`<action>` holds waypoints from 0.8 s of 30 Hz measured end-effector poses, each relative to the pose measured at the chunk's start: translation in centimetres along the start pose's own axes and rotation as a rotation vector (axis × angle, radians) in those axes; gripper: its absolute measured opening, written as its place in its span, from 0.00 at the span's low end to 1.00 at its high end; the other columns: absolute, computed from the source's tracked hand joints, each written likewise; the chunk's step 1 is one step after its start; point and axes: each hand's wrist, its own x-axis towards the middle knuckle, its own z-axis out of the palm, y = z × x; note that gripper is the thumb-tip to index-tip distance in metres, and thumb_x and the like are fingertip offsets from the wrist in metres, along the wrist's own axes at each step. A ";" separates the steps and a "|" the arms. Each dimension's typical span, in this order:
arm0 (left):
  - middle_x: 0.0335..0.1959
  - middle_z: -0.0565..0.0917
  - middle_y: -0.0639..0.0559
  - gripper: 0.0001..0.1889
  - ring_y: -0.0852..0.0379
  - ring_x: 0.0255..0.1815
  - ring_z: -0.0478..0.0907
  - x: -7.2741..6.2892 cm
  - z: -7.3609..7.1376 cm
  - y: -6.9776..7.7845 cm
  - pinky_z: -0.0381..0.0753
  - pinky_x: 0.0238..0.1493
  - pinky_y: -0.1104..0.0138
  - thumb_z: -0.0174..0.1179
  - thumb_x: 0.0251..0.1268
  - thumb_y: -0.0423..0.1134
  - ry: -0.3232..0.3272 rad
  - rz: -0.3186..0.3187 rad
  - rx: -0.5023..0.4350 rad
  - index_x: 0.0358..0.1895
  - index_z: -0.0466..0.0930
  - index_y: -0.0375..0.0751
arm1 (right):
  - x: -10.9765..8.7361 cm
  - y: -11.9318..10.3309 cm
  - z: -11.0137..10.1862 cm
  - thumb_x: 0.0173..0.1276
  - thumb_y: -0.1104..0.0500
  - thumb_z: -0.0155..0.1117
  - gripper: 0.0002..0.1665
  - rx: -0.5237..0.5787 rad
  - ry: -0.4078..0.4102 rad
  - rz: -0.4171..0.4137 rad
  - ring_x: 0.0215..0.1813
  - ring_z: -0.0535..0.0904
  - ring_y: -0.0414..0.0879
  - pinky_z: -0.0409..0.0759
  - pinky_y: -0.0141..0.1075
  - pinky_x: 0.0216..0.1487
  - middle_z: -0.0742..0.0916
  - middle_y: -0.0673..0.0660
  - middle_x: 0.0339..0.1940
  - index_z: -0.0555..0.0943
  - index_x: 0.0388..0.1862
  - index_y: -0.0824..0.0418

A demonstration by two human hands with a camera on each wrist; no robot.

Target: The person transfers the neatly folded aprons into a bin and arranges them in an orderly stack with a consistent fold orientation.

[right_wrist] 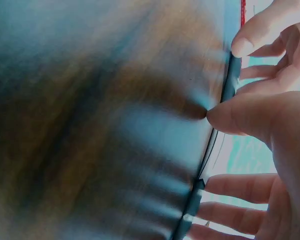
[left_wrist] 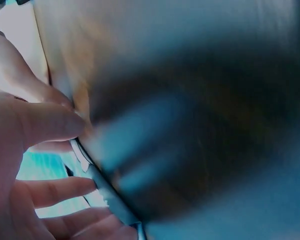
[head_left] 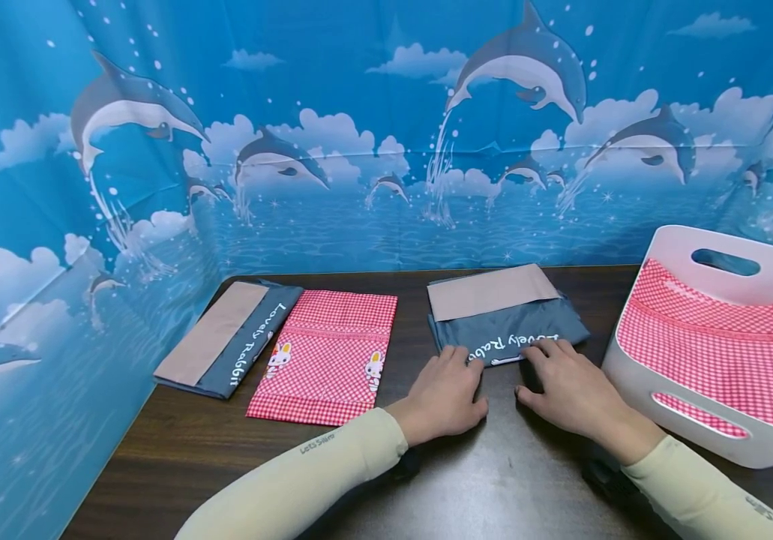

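Note:
A folded dark blue cloth with white "Lovely Rabbit" lettering and a brown panel lies on the table in front of both hands. My left hand rests its fingertips on the cloth's near edge, left of the middle. On the same edge, further right, my right hand touches with its fingers, the thumb on the table side. In the left wrist view, the fingers are spread along the dark edge. The right wrist view shows the other hand's fingers likewise, with the thumb apart from them.
To the left lie a second folded dark blue cloth with a brown panel and a folded red checked cloth with rabbits. A white bin at the right holds red checked cloth. Behind the dark table hangs a dolphin-print curtain.

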 end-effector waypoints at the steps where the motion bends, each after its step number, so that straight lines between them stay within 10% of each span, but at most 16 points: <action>1: 0.59 0.83 0.44 0.24 0.50 0.58 0.78 0.1 0.9 -0.1 0.82 0.56 0.57 0.63 0.76 0.53 0.024 0.011 0.017 0.64 0.83 0.41 | 0.0 0.0 0.0 0.65 0.44 0.79 0.38 0.004 0.000 -0.007 0.65 0.81 0.69 0.82 0.64 0.62 0.85 0.72 0.63 0.83 0.64 0.68; 14: 0.51 0.81 0.46 0.25 0.56 0.49 0.72 -2.8 -0.9 3.5 0.78 0.45 0.67 0.66 0.73 0.59 -0.060 0.062 0.095 0.59 0.85 0.43 | 0.1 0.0 -0.1 0.64 0.45 0.80 0.39 0.032 -0.029 -0.031 0.66 0.81 0.68 0.82 0.64 0.64 0.85 0.70 0.63 0.80 0.65 0.68; 24: 0.62 0.84 0.43 0.25 0.51 0.58 0.80 -2.1 -1.9 0.8 0.84 0.58 0.59 0.64 0.77 0.51 0.048 -0.035 -0.089 0.68 0.82 0.39 | -0.2 -0.7 -0.4 0.66 0.46 0.78 0.40 0.076 0.029 0.028 0.69 0.78 0.71 0.79 0.67 0.67 0.82 0.73 0.67 0.80 0.68 0.70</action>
